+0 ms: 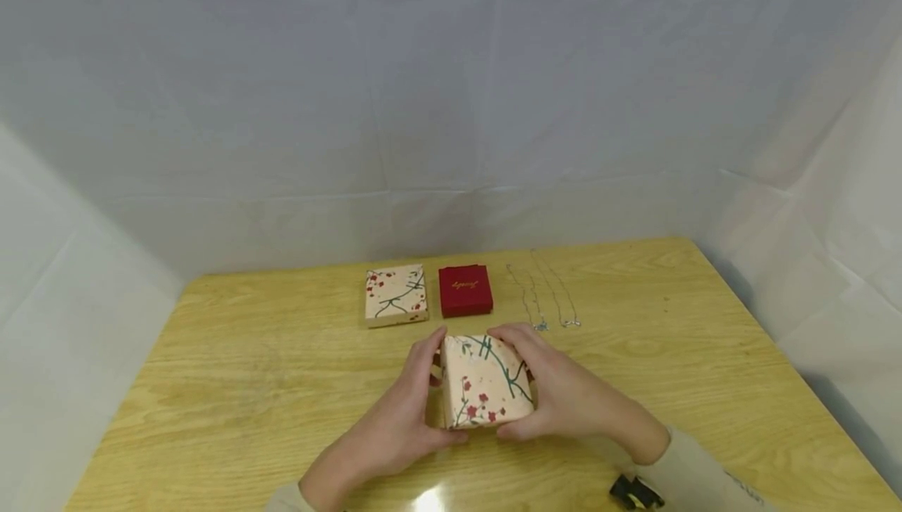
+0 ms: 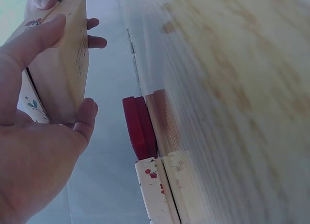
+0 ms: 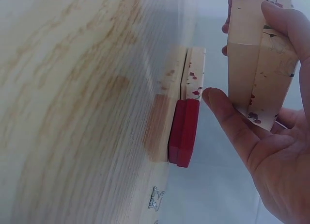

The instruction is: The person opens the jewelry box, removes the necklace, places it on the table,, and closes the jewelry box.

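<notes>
Both hands hold a square cream gift box [image 1: 488,383] with red blossoms and green branches, raised over the front middle of the table. My left hand [image 1: 407,410] grips its left side, thumb at the near edge and fingers at the far edge. On the opposite side my right hand [image 1: 560,391] grips it the same way. In the left wrist view the box's plain underside and a dark seam between lid and base [image 2: 60,64] show. The right wrist view shows the box [image 3: 259,64] tilted between the fingers.
Behind the hands, a second blossom-patterned box [image 1: 396,295] stands beside a red jewelry box [image 1: 465,290] with gold lettering. Thin silver necklaces [image 1: 541,326] lie to their right. A small black object [image 1: 636,492] is near the right sleeve. White cloth [image 1: 437,105] hangs around the wooden table [image 1: 282,363].
</notes>
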`<state>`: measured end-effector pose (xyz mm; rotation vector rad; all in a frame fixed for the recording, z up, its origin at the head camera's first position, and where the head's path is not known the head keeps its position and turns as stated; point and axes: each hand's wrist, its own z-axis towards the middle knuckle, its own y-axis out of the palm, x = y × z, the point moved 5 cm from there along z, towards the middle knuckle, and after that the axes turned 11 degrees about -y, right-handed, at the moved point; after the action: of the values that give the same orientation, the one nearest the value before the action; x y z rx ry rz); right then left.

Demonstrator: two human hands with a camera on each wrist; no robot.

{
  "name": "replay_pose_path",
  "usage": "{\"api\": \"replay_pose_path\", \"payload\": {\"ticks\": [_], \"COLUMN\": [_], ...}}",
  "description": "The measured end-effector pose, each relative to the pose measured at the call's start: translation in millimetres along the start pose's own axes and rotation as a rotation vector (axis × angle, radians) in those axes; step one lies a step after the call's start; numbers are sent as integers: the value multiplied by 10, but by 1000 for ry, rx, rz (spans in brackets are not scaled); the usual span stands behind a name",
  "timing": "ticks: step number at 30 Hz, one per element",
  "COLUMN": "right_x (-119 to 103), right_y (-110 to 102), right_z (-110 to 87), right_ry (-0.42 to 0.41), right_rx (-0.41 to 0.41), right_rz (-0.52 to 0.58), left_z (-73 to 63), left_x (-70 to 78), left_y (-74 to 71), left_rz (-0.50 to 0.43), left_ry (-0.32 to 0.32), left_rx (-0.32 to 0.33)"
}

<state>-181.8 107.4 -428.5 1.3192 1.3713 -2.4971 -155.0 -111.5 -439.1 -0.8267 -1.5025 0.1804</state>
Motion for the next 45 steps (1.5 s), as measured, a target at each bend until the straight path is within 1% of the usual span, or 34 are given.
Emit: {"api": "replay_pose_path", "payload": {"ticks": [7,13,20,25,33,38,42,45], "right_x": [5,-1,6,20,11,-3,-9,-7], "right_y": [-13,-15,-7,-10,-64,-90,-117,-148], "right_z": [-8,-16,-22,-31,-24,-41,-64,-80], "right_ry": [-21,-20,-23,-32,-17,-14,-14,-19], "right_rx": [7,4,8,19,23,19,17,20], "right_rz": [-7,-6,-6,5,24,37,23,-11], "left_z": [-6,-11,-20,-18,-18,-17,-25,-29], "left_x": [16,26,34,14,-3,-8,-11,-13], "left_y": [-8,-3,8,10,-10,-12,-18,-26], "left_rz": [7,10,8,8,16,25,32,26], "left_ry": [2,-12,-7,-25,-6,-14,-26,-34], "left_rx": [-6,-6,6,4,17,21,27,29]}}
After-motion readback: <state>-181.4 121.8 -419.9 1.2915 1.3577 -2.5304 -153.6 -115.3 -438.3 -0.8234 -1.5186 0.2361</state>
